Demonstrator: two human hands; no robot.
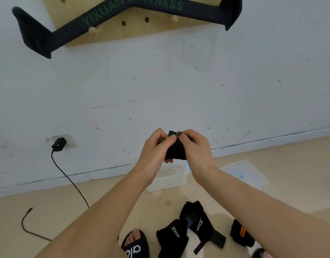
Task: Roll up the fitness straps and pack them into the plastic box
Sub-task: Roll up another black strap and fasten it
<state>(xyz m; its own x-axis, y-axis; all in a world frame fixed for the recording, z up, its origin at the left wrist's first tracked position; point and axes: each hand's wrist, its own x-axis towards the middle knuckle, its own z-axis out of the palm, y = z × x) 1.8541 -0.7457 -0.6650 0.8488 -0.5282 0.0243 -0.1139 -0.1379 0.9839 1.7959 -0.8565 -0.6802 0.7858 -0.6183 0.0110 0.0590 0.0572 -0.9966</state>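
Both hands hold one black rolled strap (pixel 176 148) in the air above the floor. My left hand (pixel 155 148) grips its left side with curled fingers. My right hand (pixel 195 147) pinches its top corner with the thumb and wraps the right side. Below them the clear plastic box (pixel 169 178) stands on the floor by the wall, its inside partly hidden by my arms. Its lid (pixel 246 173) lies to the right. On the floor near my feet lie two black straps with white lettering (pixel 172 236) (pixel 197 218) and one with an orange stripe (pixel 241 233).
A long black band with green lettering (pixel 123 17) hangs on a wooden pegboard (pixel 142 28) high on the white wall. A black charger (pixel 58 144) sits in a wall socket at left, its cable (pixel 71 183) trailing over the beige floor. A slipper-clad foot (pixel 135 244) shows at the bottom.
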